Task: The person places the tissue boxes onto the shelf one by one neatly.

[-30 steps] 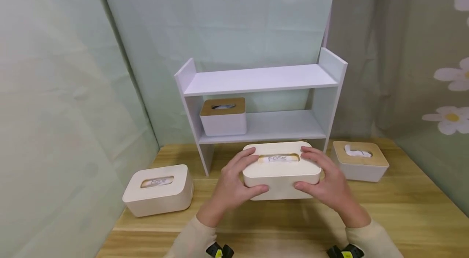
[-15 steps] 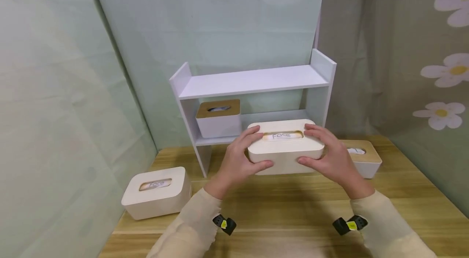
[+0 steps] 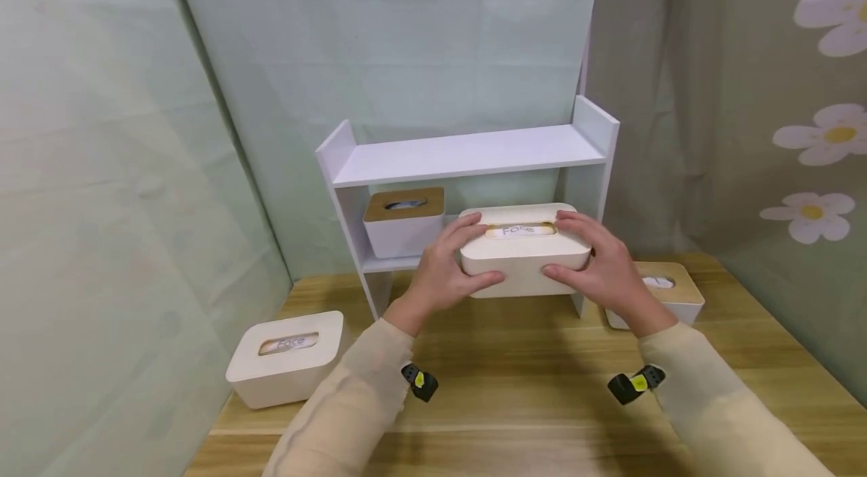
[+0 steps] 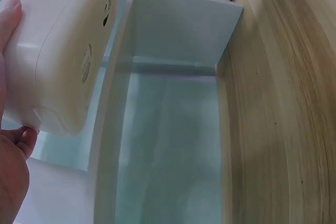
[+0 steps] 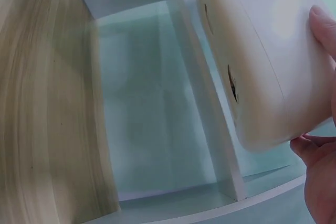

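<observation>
Between both hands a cream tissue box [image 3: 524, 266] is held up in front of the white shelf unit [image 3: 474, 153], with "Face" legible in its top slot. My left hand [image 3: 443, 270] grips its left end, thumb on the front face and fingers on the lid. The right hand [image 3: 603, 266] grips the other end the same way. In the left wrist view the box [image 4: 68, 40] shows its underside, clear of the shelf board. The right wrist view also has the box [image 5: 273, 61] off the shelf, with the thumb on its front.
A white tissue box with a wooden lid [image 3: 404, 225] stands at the left of the middle shelf. Another cream box [image 3: 287, 360] sits on the wooden table [image 3: 515, 387] at left. A wooden-lidded box [image 3: 677, 289] stands at right, partly behind the right hand.
Both hands have raised the cream tissue box and carried it forward, from low in front of the shelf unit to the height of its middle board. The other boxes stay put.
</observation>
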Demonstrator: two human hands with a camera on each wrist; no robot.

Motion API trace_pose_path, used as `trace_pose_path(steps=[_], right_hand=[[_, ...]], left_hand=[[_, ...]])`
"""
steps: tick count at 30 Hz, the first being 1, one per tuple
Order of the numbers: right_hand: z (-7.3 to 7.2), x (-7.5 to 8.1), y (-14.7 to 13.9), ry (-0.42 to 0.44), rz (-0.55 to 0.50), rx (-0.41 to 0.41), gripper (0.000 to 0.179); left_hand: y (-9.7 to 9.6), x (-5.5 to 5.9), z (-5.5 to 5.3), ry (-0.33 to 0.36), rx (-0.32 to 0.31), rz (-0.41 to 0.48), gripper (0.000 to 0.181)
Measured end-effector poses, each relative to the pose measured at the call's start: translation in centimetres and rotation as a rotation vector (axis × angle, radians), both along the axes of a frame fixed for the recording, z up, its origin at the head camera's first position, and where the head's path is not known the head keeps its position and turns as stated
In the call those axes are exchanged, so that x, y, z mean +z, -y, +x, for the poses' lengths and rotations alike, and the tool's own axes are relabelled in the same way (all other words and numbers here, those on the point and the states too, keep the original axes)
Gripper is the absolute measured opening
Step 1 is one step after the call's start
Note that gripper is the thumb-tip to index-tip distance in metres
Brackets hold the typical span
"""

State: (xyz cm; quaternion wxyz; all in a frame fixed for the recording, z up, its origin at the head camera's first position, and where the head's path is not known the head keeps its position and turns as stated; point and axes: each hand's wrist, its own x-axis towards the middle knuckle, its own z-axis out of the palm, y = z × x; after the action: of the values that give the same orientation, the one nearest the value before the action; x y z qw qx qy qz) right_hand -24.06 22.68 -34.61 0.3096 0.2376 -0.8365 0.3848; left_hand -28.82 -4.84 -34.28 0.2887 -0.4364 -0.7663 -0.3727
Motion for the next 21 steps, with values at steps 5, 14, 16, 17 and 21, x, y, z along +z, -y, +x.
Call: trace_pose_path(steps=[5,14,16,17,21], right_hand=[[-0.4,-0.1,0.3,0.054,-0.015,0.002,0.066],[-1.2,0.1,0.5,0.087,-0.005,-0.018,0.065],[-1.3,0.1,0.5,0.096,-0.005,-0.024,0.065],[-1.4,0.1,0.5,0.099,-0.007,-0.026,0.065],[-1.7,0.1,0.5,0.09,-0.001,-0.052,0.064]], left_hand=[[0.0,-0.3,-0.4,0.016,0.015,-0.018,0.071],[0.1,-0.6,-1.0,0.045,0.066,-0.024,0.074],[0.0,-0.6,-1.1,0.051,0.087,-0.027,0.074],[0.0,-0.6,-1.1,0.046,0.1,-0.03,0.073],[-0.3,-0.5,-1.1,-0.045,0.16,-0.061,0.069]])
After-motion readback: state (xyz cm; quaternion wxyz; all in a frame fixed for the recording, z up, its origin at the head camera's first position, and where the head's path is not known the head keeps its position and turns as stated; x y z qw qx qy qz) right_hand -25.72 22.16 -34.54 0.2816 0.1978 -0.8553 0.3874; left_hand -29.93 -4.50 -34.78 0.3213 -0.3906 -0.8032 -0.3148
